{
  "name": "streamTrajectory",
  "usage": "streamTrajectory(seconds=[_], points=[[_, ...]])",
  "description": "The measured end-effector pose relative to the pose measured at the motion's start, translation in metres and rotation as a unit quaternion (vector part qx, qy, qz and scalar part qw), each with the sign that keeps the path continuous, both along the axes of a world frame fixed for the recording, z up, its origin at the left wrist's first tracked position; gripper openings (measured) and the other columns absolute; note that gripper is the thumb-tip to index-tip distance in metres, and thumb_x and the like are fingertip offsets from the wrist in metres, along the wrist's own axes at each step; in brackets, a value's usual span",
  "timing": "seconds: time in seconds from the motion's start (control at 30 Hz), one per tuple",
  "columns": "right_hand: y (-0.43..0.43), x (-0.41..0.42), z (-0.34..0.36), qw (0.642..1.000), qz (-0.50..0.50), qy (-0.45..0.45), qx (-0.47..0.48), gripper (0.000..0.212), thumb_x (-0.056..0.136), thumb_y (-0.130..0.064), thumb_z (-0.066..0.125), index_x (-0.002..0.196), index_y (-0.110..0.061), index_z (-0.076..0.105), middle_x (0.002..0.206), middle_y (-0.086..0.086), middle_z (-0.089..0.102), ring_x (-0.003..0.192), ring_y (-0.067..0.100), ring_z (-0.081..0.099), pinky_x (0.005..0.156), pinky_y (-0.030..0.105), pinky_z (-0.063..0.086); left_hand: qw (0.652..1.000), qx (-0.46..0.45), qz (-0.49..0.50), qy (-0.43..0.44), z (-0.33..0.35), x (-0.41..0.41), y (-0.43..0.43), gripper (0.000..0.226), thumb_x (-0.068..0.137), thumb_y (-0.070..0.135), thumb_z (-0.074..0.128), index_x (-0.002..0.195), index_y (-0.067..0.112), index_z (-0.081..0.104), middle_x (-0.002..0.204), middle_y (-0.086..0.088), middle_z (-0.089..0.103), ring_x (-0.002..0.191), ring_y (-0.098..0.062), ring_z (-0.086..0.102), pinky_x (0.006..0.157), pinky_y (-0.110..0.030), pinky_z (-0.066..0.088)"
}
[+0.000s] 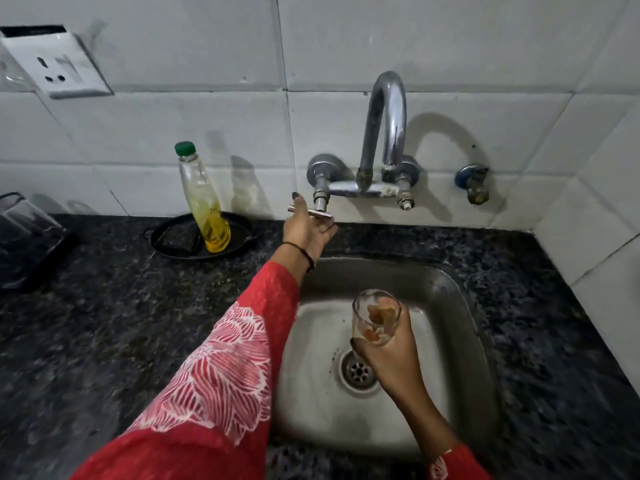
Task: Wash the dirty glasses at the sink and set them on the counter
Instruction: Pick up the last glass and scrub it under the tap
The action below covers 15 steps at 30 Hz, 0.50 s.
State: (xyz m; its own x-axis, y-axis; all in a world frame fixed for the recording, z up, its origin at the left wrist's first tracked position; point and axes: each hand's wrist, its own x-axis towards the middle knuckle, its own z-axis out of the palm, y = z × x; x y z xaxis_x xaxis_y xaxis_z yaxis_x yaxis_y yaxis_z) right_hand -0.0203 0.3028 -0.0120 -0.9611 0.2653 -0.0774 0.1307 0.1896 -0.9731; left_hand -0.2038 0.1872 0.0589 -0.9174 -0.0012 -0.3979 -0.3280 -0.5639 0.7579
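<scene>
My right hand (393, 362) grips a clear drinking glass (375, 315) with orange-brown residue inside, held tilted over the steel sink (460, 306), above the drain (358, 372). My left hand (306, 228) reaches up to the wall tap and holds its left lever handle (310, 212) between thumb and fingers. The curved spout (386, 116) rises above the sink; no water shows running from it.
A bottle of yellow dish liquid with a green cap (204, 199) stands in a black tray (173, 244) on the dark granite counter (104, 323). An upturned clear container (27, 233) sits at far left. A second valve (472, 183) and a wall socket (57, 64) are on the tiles.
</scene>
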Motion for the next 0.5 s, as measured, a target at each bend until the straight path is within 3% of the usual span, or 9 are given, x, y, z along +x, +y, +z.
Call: streamTrajectory(seconds=[0.07,0.1,0.2,0.27,0.33,0.4,0.47,0.5], points=[[-0.002,-0.005,-0.001,1.0,-0.012,-0.011,-0.014,0.063,0.065,0.007,0.073,0.107,-0.033,0.047,0.094,-0.01,0.065,0.08,-0.007,0.064,0.067,0.013,0.049,0.997,-0.01,-0.074,-0.008,-0.025,0.02,-0.001,0.076,0.093,0.061,0.026,0.15,0.011,0.016,0.14,-0.02,0.043,0.133,-0.032,0.041,0.107,-0.045,0.032],[-0.004,-0.008,0.0,0.999,-0.014,-0.015,-0.024,0.065,0.066,0.006,0.074,0.111,-0.032,0.047,0.096,-0.011,0.064,0.082,-0.007,0.064,0.066,0.012,0.049,0.993,-0.025,-0.109,-0.029,-0.043,0.034,0.0,0.079,0.091,0.064,0.027,0.151,0.014,0.014,0.146,-0.019,0.038,0.136,-0.031,0.038,0.109,-0.045,0.031],[-0.005,-0.016,0.001,0.999,-0.01,-0.009,-0.052,0.08,0.068,0.006,0.075,0.131,-0.03,0.04,0.105,-0.013,0.064,0.092,-0.004,0.065,0.071,0.011,0.051,0.97,-0.012,-0.208,-0.122,-0.1,0.08,0.001,0.085,0.083,0.073,0.033,0.14,0.011,0.043,0.127,-0.014,0.058,0.11,-0.029,0.06,0.091,-0.043,0.048],[-0.005,-0.017,0.0,0.999,-0.003,-0.013,-0.045,0.091,0.069,0.004,0.076,0.139,-0.034,0.032,0.101,-0.021,0.063,0.091,-0.011,0.064,0.075,0.007,0.049,0.951,0.05,-0.264,-0.155,-0.123,0.106,0.005,0.08,0.085,0.072,0.027,0.124,0.011,0.061,0.113,-0.011,0.069,0.1,-0.026,0.067,0.087,-0.041,0.05],[-0.007,-0.016,-0.002,0.999,0.007,-0.028,-0.022,0.09,0.072,-0.001,0.076,0.141,-0.036,0.03,0.097,-0.028,0.062,0.089,-0.017,0.061,0.074,0.002,0.045,0.946,0.094,-0.263,-0.164,-0.134,0.121,0.01,0.067,0.091,0.065,0.029,0.113,0.016,0.068,0.103,-0.007,0.073,0.091,-0.022,0.07,0.081,-0.038,0.05],[-0.008,-0.011,-0.006,0.999,0.02,-0.031,0.026,0.078,0.077,-0.007,0.074,0.14,-0.033,0.035,0.118,-0.023,0.057,0.102,-0.015,0.056,0.083,0.002,0.042,0.952,0.095,-0.249,-0.154,-0.138,0.128,0.014,0.052,0.093,0.054,0.037,0.103,0.017,0.071,0.094,-0.004,0.074,0.083,-0.018,0.069,0.071,-0.032,0.052],[-0.005,-0.009,-0.008,0.986,0.044,-0.008,0.163,0.052,0.085,-0.015,0.067,0.132,-0.025,0.048,0.143,-0.006,0.043,0.13,0.001,0.042,0.102,0.012,0.034,0.958,0.067,-0.227,-0.163,-0.139,0.128,0.017,0.042,0.09,0.049,0.044,0.096,0.016,0.07,0.085,-0.004,0.07,0.074,-0.018,0.065,0.062,-0.028,0.05],[-0.001,-0.01,-0.009,0.967,0.063,0.015,0.247,0.037,0.088,-0.017,0.062,0.125,-0.021,0.055,0.145,-0.001,0.041,0.136,0.011,0.035,0.109,0.018,0.03,0.958,0.06,-0.214,-0.179,-0.141,0.126,0.018,0.041,0.09,0.05,0.045,0.095,0.016,0.068,0.081,-0.005,0.068,0.069,-0.018,0.064,0.058,-0.026,0.05]])
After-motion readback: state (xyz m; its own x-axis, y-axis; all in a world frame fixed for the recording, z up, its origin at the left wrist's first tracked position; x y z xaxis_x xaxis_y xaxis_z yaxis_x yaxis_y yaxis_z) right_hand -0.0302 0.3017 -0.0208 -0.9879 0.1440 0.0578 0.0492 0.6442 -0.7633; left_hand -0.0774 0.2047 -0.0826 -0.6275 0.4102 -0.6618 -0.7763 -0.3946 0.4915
